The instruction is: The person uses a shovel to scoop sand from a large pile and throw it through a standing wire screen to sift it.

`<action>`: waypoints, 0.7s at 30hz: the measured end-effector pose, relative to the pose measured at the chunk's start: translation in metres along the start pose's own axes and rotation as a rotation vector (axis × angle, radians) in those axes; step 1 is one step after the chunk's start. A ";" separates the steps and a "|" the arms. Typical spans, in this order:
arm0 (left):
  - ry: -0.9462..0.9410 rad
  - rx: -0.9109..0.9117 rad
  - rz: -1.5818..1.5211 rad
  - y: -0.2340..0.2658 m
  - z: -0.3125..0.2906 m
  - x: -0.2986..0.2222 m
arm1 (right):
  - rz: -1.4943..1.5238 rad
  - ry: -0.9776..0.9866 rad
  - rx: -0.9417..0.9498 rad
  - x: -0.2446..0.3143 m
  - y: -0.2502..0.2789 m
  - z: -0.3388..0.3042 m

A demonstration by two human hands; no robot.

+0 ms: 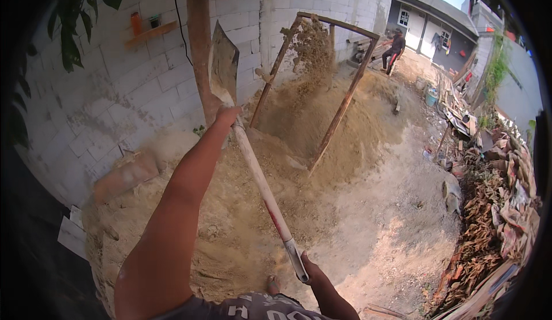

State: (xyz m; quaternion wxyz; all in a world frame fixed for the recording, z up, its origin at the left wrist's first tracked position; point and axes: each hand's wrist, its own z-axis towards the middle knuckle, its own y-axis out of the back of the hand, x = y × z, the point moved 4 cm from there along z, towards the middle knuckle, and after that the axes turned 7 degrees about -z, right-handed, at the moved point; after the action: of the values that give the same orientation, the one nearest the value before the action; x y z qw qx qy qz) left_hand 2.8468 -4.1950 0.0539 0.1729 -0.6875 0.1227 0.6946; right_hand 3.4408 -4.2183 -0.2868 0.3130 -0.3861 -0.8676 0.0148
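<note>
A long-handled shovel [259,176] slants across the view, its metal blade [224,61] raised at the far end. My left hand [227,115] is closed round the shaft just below the blade. Down at the near end, my right hand [310,269] grips the handle's grip. Clumps of sand [313,44] hang in mid-air to the right of the blade, in front of a leaning wooden-framed screen [339,119]. Beneath and behind that frame rises a sand pile [368,130].
A pale block wall [144,73] runs along the left, with a post [201,50] before it. A brownish slab [126,176] leans low there. Dry leaves and scrap [489,222] line the right side. Another person [394,51] stands farther back by a house.
</note>
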 end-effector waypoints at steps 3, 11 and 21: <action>0.261 -0.027 -0.134 0.031 -0.112 0.099 | -0.244 -0.069 -0.207 -0.029 0.060 -0.049; 0.938 -0.626 -0.407 0.279 -0.424 0.351 | -1.058 -0.353 -0.310 -0.101 0.198 -0.060; 0.668 -0.372 -0.164 0.379 -0.633 0.394 | -1.405 -0.229 -0.364 -0.010 0.126 -0.060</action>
State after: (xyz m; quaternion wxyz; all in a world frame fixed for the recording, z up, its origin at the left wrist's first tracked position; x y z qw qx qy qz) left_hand 3.2720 -4.7698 -0.3803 0.0507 -0.9029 -0.0112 0.4268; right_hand 3.5626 -4.1498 -0.2774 0.0868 0.2190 -0.9265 -0.2935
